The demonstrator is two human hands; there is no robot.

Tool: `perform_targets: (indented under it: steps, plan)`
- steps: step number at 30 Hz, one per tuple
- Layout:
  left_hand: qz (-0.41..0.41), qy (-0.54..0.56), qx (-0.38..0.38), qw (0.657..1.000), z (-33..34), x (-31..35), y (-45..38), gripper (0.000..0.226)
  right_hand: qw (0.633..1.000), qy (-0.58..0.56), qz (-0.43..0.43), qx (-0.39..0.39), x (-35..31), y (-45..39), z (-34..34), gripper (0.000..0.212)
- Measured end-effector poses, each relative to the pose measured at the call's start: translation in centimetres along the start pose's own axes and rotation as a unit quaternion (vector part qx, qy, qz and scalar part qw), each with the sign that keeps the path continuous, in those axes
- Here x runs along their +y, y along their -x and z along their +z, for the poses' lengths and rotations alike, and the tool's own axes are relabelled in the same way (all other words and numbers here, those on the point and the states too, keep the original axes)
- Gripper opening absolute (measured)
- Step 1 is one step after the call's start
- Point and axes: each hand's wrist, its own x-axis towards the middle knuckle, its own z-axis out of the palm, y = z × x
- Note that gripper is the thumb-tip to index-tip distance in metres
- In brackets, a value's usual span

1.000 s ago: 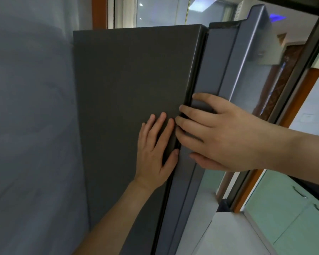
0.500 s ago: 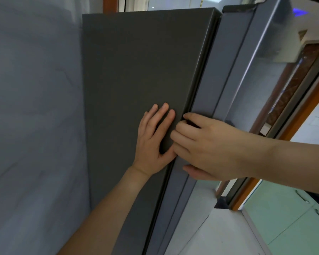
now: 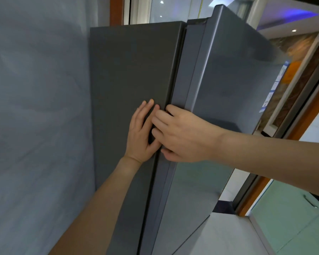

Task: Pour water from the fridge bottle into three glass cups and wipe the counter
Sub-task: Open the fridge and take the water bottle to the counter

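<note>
A tall dark grey fridge (image 3: 129, 74) fills the middle of the head view, seen from its side. My left hand (image 3: 140, 133) lies flat with straight fingers on the fridge's side panel, close to its front edge. My right hand (image 3: 182, 137) grips the edge of the fridge door (image 3: 228, 74), fingers curled into the seam and thumb underneath. The door stands slightly ajar at the seam. The inside of the fridge is hidden; no bottle, glass cups or counter are in view.
A grey wall (image 3: 35, 107) stands close on the left. Behind the fridge is a window (image 3: 173, 10). A doorway with a brown frame (image 3: 302, 111) opens on the right, with pale green cabinets (image 3: 293, 218) at the lower right and light floor (image 3: 228, 236) below.
My view has shifted, showing more of the door's front. My right hand's fingers have tucked deeper into the door seam. My left hand stays flat on the side panel.
</note>
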Motion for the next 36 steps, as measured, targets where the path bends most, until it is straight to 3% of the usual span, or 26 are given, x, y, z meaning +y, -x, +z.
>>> perform_targets:
  steps: [12, 20, 29, 33, 36]
  plan:
    - [-0.019, -0.027, -0.026, 0.999, -1.3, 1.5, -0.1, 0.061, 1.000, 0.008, -0.005, -0.020, 0.3, 0.6, -0.7, 0.051]
    - [-0.033, -0.042, -0.054, 0.997, -2.0, 2.3, -0.1, 0.061, 0.998, -0.064, -0.013, 0.018, 0.4, 4.3, -1.0, 0.048]
    - [-0.109, -0.015, 0.001, 0.994, -1.5, 6.5, 0.0, 0.061, 0.994, -0.102, 0.002, 0.044, -0.3, 11.4, -2.0, 0.039]
    - [-0.009, -0.088, 0.017, 0.996, -1.3, 8.4, 0.3, 0.052, 0.993, -0.093, 0.009, 0.065, -0.5, 14.0, -2.2, 0.031]
    - [0.063, -0.084, -0.010, 0.994, -0.7, 10.0, 0.8, 0.044, 0.993, -0.093, 0.016, 0.076, -0.6, 15.9, -2.6, 0.027]
